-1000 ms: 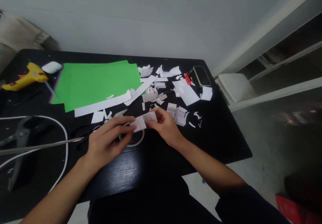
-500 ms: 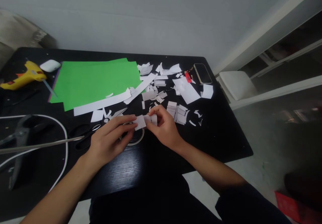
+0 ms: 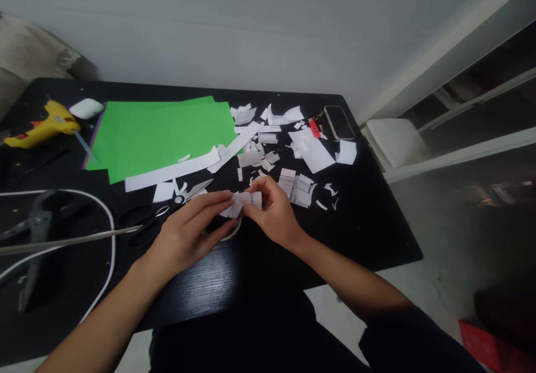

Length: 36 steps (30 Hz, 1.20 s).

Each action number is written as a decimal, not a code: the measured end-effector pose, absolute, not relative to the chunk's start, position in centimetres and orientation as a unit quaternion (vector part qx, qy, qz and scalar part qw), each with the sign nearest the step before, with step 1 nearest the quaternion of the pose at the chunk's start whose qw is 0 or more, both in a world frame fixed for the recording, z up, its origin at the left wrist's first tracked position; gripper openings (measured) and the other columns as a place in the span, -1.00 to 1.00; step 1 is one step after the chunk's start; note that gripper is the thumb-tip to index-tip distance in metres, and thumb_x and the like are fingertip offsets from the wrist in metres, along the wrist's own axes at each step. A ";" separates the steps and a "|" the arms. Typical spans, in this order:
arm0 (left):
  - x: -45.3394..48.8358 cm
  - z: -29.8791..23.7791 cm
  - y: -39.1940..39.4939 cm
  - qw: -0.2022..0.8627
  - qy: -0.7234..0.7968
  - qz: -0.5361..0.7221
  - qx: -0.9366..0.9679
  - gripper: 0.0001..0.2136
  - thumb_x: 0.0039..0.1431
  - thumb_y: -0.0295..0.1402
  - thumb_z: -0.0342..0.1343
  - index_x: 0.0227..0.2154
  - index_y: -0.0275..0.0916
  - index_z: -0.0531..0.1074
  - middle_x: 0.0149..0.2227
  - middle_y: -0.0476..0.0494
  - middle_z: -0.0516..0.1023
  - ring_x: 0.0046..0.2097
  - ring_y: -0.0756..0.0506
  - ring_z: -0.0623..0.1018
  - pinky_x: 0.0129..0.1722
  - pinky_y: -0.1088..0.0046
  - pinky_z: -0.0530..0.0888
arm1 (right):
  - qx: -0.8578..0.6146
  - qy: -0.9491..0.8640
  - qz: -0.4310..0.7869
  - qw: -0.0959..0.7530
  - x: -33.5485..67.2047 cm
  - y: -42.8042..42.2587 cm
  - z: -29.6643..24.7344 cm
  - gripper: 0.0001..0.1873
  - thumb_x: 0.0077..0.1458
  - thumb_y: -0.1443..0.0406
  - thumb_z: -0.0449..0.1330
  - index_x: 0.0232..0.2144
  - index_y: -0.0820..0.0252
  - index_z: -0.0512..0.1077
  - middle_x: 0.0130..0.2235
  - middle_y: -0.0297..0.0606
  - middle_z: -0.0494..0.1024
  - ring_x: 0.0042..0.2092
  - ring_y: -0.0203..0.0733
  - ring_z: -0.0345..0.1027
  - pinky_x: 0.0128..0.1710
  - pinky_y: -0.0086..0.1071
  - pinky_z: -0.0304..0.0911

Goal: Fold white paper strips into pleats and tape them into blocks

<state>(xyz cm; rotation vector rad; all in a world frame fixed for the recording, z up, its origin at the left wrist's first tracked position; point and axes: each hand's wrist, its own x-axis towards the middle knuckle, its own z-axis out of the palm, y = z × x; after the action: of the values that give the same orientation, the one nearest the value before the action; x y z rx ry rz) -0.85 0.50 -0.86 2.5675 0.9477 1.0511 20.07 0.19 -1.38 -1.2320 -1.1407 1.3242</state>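
Note:
Both hands meet over a small folded piece of white paper (image 3: 242,197) above the table's front half. My left hand (image 3: 190,225) pinches its left end, the fingertips partly covering it. My right hand (image 3: 274,212) grips the other end between thumb and forefinger. Beneath the paper shows part of a pale ring-shaped object (image 3: 229,235), mostly hidden by the left fingers. Black-handled scissors (image 3: 144,223) lie just left of my left hand, blades pointing away. Several folded white paper pieces (image 3: 296,187) rest right of my right hand.
Green sheets (image 3: 167,138) with white paper strips (image 3: 173,171) cover the back left of the black table (image 3: 360,228). A yellow glue gun (image 3: 52,124), a white cable (image 3: 112,250) and dark pliers-like tool (image 3: 39,233) lie left. Paper scraps (image 3: 312,149) and a phone (image 3: 339,123) are right.
My left fingers have slid slightly right along the paper, and its flap has tilted downward. The right hand holds almost the same place. The whole view has shifted a little.

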 end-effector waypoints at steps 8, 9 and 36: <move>-1.4 -0.8 0.7 0.116 0.301 0.325 0.889 -0.56 0.29 -0.43 0.27 0.20 -0.21 0.40 0.15 -0.32 0.56 0.11 -0.23 0.63 0.08 0.17 0.64 | -0.499 -0.439 0.579 0.471 20.1 0.4 -1.6 -0.64 -0.07 0.30 0.41 -0.28 0.06 0.32 -0.27 -0.38 0.48 -0.27 -0.18 0.46 -0.23 -0.22 0.55; -1.4 -0.7 0.8 0.118 0.298 0.325 0.890 -0.58 0.30 -0.45 0.25 0.19 -0.19 0.41 0.15 -0.31 0.56 0.11 -0.23 0.63 0.07 0.15 0.64 | -0.499 -0.440 0.579 0.471 20.1 0.4 -1.6 -0.64 -0.07 0.30 0.41 -0.28 0.06 0.31 -0.27 -0.38 0.47 -0.27 -0.18 0.46 -0.22 -0.21 0.56; -0.9 -0.5 1.2 0.144 0.326 0.339 0.871 -0.76 0.29 -0.43 0.28 -0.02 -0.23 0.44 0.02 -0.22 0.57 0.02 -0.16 0.60 0.03 0.28 0.56 | -0.523 -0.486 0.525 0.465 20.1 0.2 -1.6 -0.70 -0.04 0.28 0.40 -0.29 0.09 0.36 -0.28 -0.36 0.50 -0.27 -0.19 0.44 -0.28 -0.31 0.44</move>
<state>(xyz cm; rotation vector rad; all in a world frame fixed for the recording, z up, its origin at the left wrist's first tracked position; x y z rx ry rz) -0.89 1.19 -0.47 2.5098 0.9393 0.9757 20.08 0.23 -1.63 -1.2841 -1.1926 1.2887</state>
